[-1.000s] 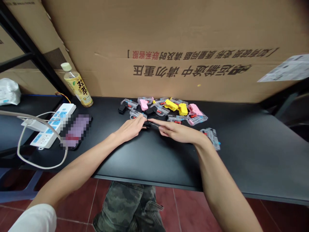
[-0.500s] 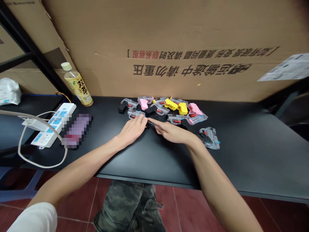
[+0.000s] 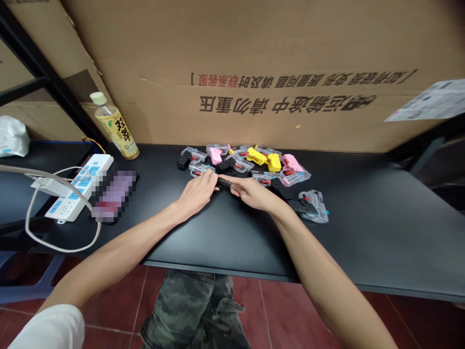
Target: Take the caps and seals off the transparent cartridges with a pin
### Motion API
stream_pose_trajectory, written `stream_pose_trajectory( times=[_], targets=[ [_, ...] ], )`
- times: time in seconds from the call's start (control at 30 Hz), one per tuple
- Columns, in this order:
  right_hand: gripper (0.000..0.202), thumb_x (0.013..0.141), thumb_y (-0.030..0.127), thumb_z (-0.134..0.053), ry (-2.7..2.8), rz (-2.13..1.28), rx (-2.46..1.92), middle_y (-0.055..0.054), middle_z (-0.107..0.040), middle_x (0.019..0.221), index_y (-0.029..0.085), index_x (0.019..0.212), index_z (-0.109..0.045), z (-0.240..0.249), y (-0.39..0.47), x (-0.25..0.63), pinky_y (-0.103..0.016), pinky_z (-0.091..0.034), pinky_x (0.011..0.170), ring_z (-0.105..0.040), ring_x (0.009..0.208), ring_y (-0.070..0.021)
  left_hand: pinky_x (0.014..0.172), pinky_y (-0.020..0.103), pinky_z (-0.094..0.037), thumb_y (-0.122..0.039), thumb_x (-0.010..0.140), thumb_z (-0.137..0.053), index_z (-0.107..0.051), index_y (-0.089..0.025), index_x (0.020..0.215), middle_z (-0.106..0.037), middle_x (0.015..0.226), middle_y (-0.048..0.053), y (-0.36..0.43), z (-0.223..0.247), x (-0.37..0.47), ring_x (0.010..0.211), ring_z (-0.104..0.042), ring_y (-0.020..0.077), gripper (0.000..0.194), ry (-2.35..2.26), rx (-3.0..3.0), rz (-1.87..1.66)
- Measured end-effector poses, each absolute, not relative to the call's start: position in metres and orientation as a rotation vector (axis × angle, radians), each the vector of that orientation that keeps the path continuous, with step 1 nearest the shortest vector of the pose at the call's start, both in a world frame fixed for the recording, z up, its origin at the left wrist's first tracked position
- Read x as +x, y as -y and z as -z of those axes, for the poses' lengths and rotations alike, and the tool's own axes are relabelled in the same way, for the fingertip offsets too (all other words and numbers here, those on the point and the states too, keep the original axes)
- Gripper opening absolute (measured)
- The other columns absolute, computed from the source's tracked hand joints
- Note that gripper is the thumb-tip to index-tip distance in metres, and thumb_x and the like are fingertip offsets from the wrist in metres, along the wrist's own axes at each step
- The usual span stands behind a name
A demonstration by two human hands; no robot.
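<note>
On the black table my left hand (image 3: 199, 192) and my right hand (image 3: 250, 192) meet at the fingertips. Between them is a small black piece (image 3: 224, 182), mostly covered by the fingers. My right hand's fingers are wrapped round it, and my left fingers press together at its left end. Behind the hands lie several small clear plastic toy guns with black, pink (image 3: 291, 163) or yellow (image 3: 256, 156) parts. One clear and black toy gun (image 3: 314, 206) rests apart, beyond my right wrist.
A yellow-labelled bottle (image 3: 116, 130) stands at the back left. Near it are a white power strip (image 3: 79, 188) with a looped cable and a phone (image 3: 115, 194). A large cardboard sheet (image 3: 254, 48) rises behind the black table (image 3: 225, 242).
Both hands have shifted slightly left, with the black piece between them. More of this piece shows beside my right fingers.
</note>
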State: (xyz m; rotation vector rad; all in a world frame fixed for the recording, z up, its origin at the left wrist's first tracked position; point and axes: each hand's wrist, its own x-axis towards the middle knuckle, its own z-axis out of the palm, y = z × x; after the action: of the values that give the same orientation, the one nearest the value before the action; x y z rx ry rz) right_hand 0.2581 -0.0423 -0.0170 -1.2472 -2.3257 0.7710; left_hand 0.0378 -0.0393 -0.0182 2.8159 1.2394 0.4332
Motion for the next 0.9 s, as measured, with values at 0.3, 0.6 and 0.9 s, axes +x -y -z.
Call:
stream_pose_trajectory(
  times=[0.3,0.6,0.9],
  targets=[
    [0.056,0.089,0.017,-0.040,2.296,-0.793,-1.170,0.001,-0.056,0.067,0.012,0.139,-0.066,0.014,0.038,0.262,-0.027,-0.045,0.071,-0.042,0.059,-0.0140,0.082,0.039,-0.057,-0.029,0.104,-0.046,-0.045,-0.017,0.112,-0.065,0.111,0.015,0.030,0.034,0.037,0.098,-0.070,0.0272,0.014,-0.983,2.644,-0.632],
    [0.052,0.099,0.029,-0.041,2.104,-0.573,-1.443,-0.006,-0.070,0.080,0.013,0.145,-0.058,0.014,0.031,0.283,-0.034,-0.053,0.078,-0.063,0.069,-0.0209,0.096,0.045,-0.052,-0.039,0.100,-0.051,-0.052,-0.018,0.114,-0.063,0.114,0.013,0.031,0.016,0.029,0.108,-0.063,0.0277,0.026,-0.980,2.511,-0.634],
    [0.039,0.099,0.043,-0.054,2.153,-0.604,-1.171,-0.012,-0.073,0.115,0.019,0.127,-0.069,-0.004,0.048,0.253,-0.037,-0.056,0.084,-0.069,0.092,-0.0234,0.108,0.047,-0.042,-0.020,0.097,-0.047,-0.055,-0.017,0.135,-0.058,0.137,0.015,0.013,0.020,0.018,0.129,-0.049,0.0291,0.039,-1.319,2.583,-0.809]
  ],
)
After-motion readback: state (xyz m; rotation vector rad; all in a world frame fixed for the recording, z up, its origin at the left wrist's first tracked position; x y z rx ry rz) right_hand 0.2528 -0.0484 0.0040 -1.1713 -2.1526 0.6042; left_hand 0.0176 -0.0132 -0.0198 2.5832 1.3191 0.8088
